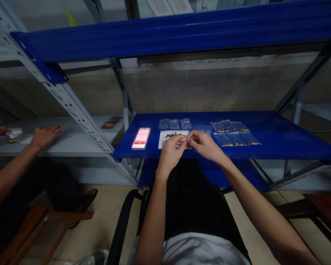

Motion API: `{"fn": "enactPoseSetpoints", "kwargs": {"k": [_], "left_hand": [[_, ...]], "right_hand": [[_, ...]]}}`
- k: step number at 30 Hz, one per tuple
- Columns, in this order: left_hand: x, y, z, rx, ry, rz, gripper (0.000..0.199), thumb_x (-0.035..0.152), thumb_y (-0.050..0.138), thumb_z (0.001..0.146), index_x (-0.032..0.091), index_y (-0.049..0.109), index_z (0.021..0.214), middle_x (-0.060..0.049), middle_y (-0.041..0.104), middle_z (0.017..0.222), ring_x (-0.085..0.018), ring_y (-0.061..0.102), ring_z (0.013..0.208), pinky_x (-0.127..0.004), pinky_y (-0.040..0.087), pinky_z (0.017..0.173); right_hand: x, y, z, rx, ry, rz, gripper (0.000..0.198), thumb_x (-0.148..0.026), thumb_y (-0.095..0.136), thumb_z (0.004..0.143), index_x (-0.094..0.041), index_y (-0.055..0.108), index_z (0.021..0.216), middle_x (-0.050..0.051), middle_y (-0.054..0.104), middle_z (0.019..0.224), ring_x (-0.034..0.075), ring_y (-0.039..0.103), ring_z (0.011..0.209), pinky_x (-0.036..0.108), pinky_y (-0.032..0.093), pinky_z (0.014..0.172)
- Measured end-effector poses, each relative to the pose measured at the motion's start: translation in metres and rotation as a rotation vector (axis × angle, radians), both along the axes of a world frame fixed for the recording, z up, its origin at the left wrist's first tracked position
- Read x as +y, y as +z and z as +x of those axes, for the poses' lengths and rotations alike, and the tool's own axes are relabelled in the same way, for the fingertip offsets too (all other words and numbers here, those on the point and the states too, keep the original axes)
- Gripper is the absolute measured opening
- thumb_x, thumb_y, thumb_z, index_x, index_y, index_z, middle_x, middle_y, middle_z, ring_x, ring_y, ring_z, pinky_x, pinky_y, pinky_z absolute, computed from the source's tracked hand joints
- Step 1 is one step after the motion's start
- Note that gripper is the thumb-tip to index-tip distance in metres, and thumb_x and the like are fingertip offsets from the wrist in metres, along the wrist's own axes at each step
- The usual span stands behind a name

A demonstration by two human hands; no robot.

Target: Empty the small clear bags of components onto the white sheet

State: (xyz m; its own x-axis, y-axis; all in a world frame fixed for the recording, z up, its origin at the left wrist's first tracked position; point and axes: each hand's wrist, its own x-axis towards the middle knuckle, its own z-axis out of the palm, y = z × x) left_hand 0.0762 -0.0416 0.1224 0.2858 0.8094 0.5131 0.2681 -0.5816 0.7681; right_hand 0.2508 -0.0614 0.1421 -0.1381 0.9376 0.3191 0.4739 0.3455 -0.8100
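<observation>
My left hand and my right hand meet above the front edge of the blue shelf, fingers closed in a pinch. Between the fingertips shows a bit of a small clear plastic bag, mostly hidden by the fingers. Just behind my left hand lies a white sheet with a pile of small dark and yellow pieces on it. Beyond the sheet, three flat clear bags lie in a row. To the right are several clear bags with small yellow and dark pieces inside.
A blurred-out phone-like object lies left of the sheet. A blue beam crosses above, and a grey perforated post stands at left. Past it, another person's hand rests over a grey shelf.
</observation>
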Motion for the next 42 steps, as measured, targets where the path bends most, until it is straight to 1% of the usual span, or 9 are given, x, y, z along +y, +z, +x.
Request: {"fn": "enactPoseSetpoints", "kwargs": {"k": [8,14,17,20,25,30,36,39,42], "left_hand": [[0.0,-0.001,0.0,0.002,0.031,-0.029,0.025,0.012,0.066,0.093,0.02,0.075,0.115,-0.004,0.08,0.093,-0.015,0.076,0.081,-0.025,0.062,0.076],[-0.006,-0.001,0.007,0.08,0.044,0.098,0.02,0.006,0.059,0.092,0.021,0.073,0.094,-0.001,0.075,0.09,-0.013,0.07,0.08,-0.022,0.056,0.075],[-0.004,-0.004,0.006,0.129,0.144,0.169,0.024,0.005,0.057,0.091,0.02,0.076,0.089,-0.002,0.072,0.09,-0.015,0.069,0.085,-0.026,0.055,0.081],[-0.001,-0.004,0.003,0.114,0.236,0.182,0.027,0.004,0.058,0.09,0.019,0.081,0.092,-0.005,0.073,0.093,-0.016,0.07,0.087,-0.028,0.056,0.085],[-0.002,-0.002,0.004,0.082,0.169,0.131,0.03,0.006,0.059,0.092,0.02,0.083,0.104,-0.007,0.076,0.102,-0.017,0.073,0.093,-0.028,0.06,0.085],[0.003,-0.006,0.004,-0.01,0.036,-0.051,0.027,0.004,0.065,0.089,0.021,0.084,0.1,-0.006,0.08,0.107,-0.018,0.076,0.099,-0.027,0.063,0.083],[0.007,-0.009,-0.004,0.047,0.06,-0.122,0.038,-0.003,0.06,0.084,0.024,0.085,0.094,-0.003,0.083,0.107,-0.019,0.078,0.1,-0.034,0.061,0.097],[0.009,-0.011,-0.01,0.03,0.061,-0.129,0.042,-0.001,0.058,0.086,0.025,0.085,0.104,-0.004,0.083,0.11,-0.02,0.077,0.105,-0.036,0.061,0.1],[0.016,-0.015,-0.02,-0.101,0.043,-0.212,0.045,0.001,0.057,0.087,0.023,0.082,0.118,-0.006,0.082,0.111,-0.017,0.078,0.091,-0.033,0.065,0.089]], "right_hand": [[-0.002,0.003,0.004,-0.175,-0.043,0.058,0.01,-0.017,0.055,0.088,-0.022,0.063,0.086,0.003,0.075,0.076,0.02,0.07,0.071,0.027,0.046,0.068],[-0.007,0.006,-0.001,-0.381,-0.167,0.099,0.011,-0.016,0.055,0.087,-0.023,0.062,0.081,0.004,0.07,0.072,0.02,0.065,0.068,0.028,0.037,0.065],[-0.01,0.007,-0.003,-0.475,-0.265,0.076,0.009,-0.018,0.058,0.087,-0.024,0.061,0.081,0.004,0.067,0.067,0.021,0.061,0.064,0.029,0.034,0.062],[-0.011,0.007,-0.003,-0.488,-0.273,0.062,0.009,-0.018,0.058,0.086,-0.024,0.061,0.081,0.004,0.067,0.066,0.02,0.061,0.064,0.028,0.033,0.062],[-0.01,0.008,-0.003,-0.405,-0.185,0.045,0.013,-0.021,0.054,0.09,-0.023,0.06,0.079,0.003,0.069,0.068,0.019,0.061,0.063,0.028,0.035,0.062],[-0.009,0.012,-0.002,-0.289,-0.018,-0.016,0.018,-0.019,0.05,0.089,-0.022,0.061,0.075,0.001,0.07,0.067,0.017,0.064,0.064,0.027,0.038,0.064],[-0.011,0.01,-0.006,-0.412,-0.123,-0.027,0.018,-0.021,0.059,0.083,-0.022,0.057,0.065,0.002,0.064,0.061,0.018,0.059,0.06,0.029,0.035,0.059],[-0.004,0.003,-0.005,-0.207,-0.076,-0.108,0.01,-0.023,0.059,0.086,-0.021,0.062,0.077,0.003,0.069,0.07,0.018,0.064,0.064,0.027,0.042,0.058],[0.01,-0.008,0.003,0.137,-0.126,-0.212,0.014,-0.032,0.061,0.092,-0.022,0.065,0.1,0.005,0.074,0.09,0.019,0.07,0.072,0.024,0.047,0.052]]}}
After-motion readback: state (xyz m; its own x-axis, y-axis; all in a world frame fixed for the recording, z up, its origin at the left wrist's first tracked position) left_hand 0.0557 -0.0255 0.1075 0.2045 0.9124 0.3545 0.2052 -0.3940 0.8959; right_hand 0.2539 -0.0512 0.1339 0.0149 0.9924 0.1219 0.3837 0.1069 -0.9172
